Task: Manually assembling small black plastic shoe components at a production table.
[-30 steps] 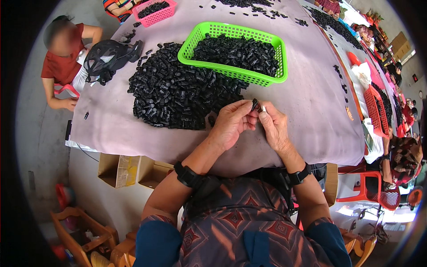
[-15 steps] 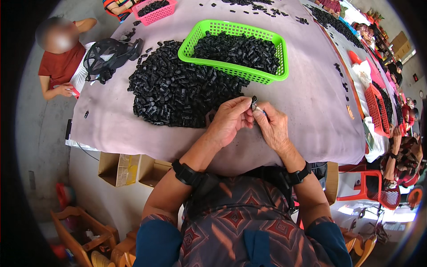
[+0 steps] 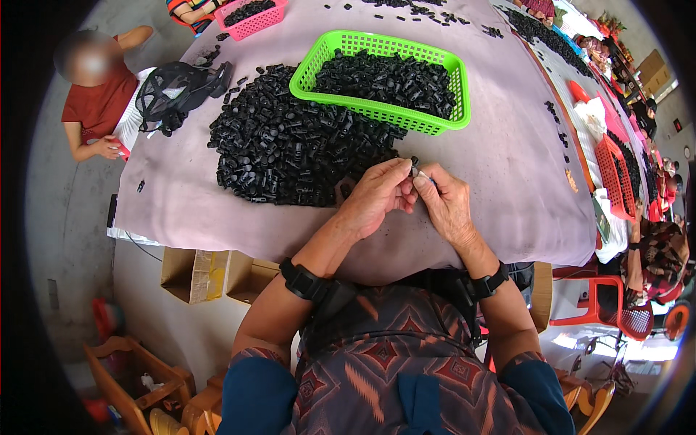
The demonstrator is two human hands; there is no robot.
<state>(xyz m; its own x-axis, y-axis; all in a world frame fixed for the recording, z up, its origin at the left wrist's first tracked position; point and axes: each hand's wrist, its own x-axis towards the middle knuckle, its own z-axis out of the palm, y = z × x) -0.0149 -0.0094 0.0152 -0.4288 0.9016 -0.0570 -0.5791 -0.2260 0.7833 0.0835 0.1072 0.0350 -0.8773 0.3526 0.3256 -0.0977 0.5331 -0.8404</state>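
Observation:
My left hand point(image 3: 378, 197) pinches a small black plastic part point(image 3: 414, 164) between thumb and fingertips, above the near side of the table. My right hand point(image 3: 446, 205) is closed against it, thumb bent toward the part. Something small and pale or bluish shows by the right fingertips, too little of it to name. Left of my hands spreads a large heap of black plastic parts point(image 3: 283, 152). Behind the heap, a bright green basket point(image 3: 464, 119) holds more of the same parts; its near left corner overlaps the heap.
A mauve cloth covers the table point(image 3: 507, 188). A black mesh bag point(image 3: 170, 98) lies at the left edge, near a seated person in red. A pink basket point(image 3: 250, 26) stands far left. A red basket point(image 3: 615, 177) is on the right. Cardboard boxes point(image 3: 185, 274) sit below.
My hands stay in nearly the same place, with only slight finger movement around the black part. The person at the left has shifted slightly.

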